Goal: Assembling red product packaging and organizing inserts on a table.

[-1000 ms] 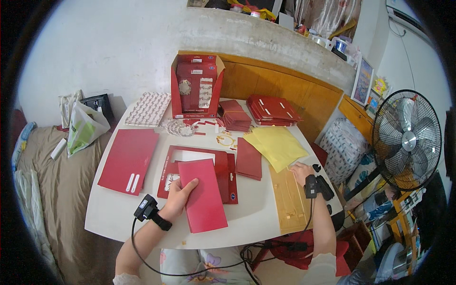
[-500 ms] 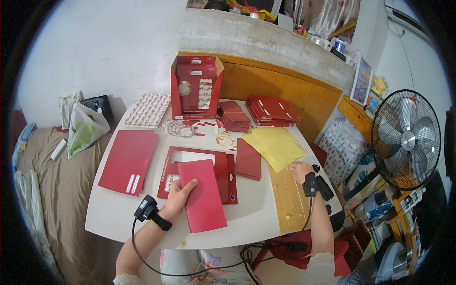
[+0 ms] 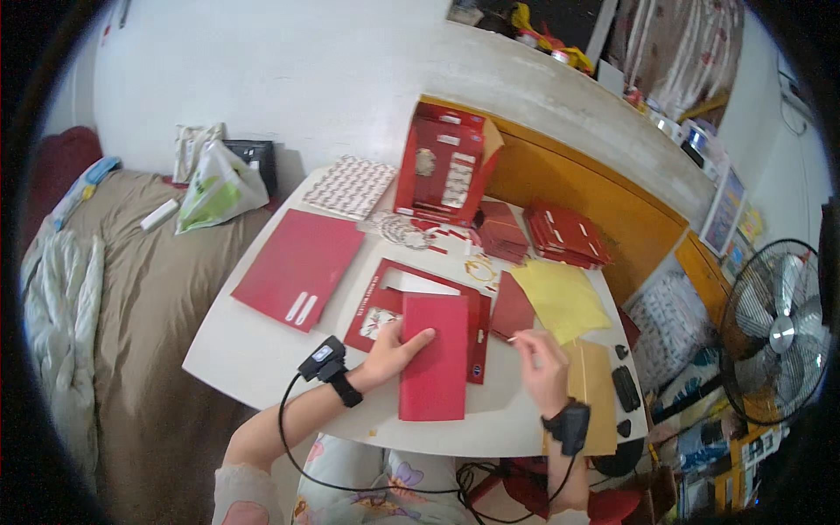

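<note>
A person's left hand (image 3: 392, 350) lies flat, fingers spread, on a red envelope (image 3: 435, 367) at the bench's (image 3: 236, 350) front edge; the right hand (image 3: 542, 372), loosely curled, pinches a small strip beside it.

Left hand (image 3: 391, 350) lies flat over the red sheet (image 3: 435, 360), covering its left edge, and that sheet in turn hides much of the open red card (image 3: 385, 302) beneath. Right hand (image 3: 541, 367) pinches something thin and pale at center frame, too small to identify. At right, the fan (image 3: 777, 328) is clipped by the dark rim. Shelf clutter (image 3: 542, 35) at the top is a blur.
</note>
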`<state>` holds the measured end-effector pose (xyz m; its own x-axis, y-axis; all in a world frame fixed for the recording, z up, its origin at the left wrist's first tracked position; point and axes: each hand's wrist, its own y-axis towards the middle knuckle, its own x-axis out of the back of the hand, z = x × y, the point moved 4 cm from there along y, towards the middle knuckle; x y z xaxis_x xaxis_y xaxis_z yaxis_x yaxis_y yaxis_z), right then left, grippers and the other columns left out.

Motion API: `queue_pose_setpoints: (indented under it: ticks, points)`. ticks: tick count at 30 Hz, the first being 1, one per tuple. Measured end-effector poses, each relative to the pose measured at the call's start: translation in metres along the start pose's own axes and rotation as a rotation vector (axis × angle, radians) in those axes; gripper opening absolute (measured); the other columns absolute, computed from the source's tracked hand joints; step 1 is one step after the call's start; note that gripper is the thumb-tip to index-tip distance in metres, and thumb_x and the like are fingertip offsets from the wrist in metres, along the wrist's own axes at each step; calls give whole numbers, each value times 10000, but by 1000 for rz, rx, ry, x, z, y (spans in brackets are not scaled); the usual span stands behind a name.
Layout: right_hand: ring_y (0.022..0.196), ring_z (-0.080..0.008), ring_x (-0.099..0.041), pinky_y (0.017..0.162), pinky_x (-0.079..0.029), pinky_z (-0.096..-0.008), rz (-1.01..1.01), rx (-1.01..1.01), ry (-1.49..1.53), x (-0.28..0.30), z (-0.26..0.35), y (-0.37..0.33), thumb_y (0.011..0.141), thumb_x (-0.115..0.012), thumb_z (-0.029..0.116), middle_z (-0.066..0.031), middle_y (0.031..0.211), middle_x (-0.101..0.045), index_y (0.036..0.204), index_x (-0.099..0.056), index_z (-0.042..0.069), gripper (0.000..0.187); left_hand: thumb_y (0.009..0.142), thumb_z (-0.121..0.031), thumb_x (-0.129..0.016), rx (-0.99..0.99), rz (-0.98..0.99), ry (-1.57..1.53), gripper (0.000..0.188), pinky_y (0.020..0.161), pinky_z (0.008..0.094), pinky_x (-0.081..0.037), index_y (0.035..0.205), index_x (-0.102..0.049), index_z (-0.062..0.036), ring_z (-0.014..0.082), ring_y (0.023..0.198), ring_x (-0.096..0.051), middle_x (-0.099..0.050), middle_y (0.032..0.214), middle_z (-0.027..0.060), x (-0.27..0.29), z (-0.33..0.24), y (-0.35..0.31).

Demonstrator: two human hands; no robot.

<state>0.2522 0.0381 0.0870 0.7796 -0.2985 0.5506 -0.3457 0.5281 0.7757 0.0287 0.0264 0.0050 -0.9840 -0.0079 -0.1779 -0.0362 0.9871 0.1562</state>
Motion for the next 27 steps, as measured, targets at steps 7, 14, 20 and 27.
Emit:
queue_pose_setpoints:
  ticks: [7, 14, 20, 27]
  points:
    - [659, -196, -603, 545, -495, -283, -41, 355, -152, -60, 64, 12, 724, -648, 18, -79, 793, -586, 837, -581, 0, 132, 886, -207, -530, -136, 40, 0, 279, 691, 253, -474, 1023, -551, 35, 75, 818, -548, -617, 928, 59, -8, -10, -6]
    - [664, -188, -602, 552, -500, -263, -66, 501, -237, -75, 60, 4, 681, -654, -10, -80, 811, -588, 856, -607, -6, 182, 907, -211, -483, -187, -11, -86, 269, 651, 245, -468, 987, -571, 31, 59, 770, -540, -628, 863, 39, -7, -1, -10]
    - [694, -190, -604, 578, -506, -265, -80, 548, -308, -79, 61, 1, 693, -624, 10, -84, 847, -596, 889, -616, -5, 197, 905, -197, -481, -226, -31, -68, 268, 653, 249, -470, 969, -569, 48, 59, 758, -543, -635, 857, 52, -5, -5, -7]
    - [703, -188, -604, 585, -506, -264, -75, 539, -319, -79, 60, 0, 687, -620, 8, -86, 851, -596, 900, -613, -10, 214, 902, -200, -485, -211, -43, -32, 271, 642, 251, -471, 961, -570, 51, 58, 741, -541, -638, 836, 55, -6, -7, -8]
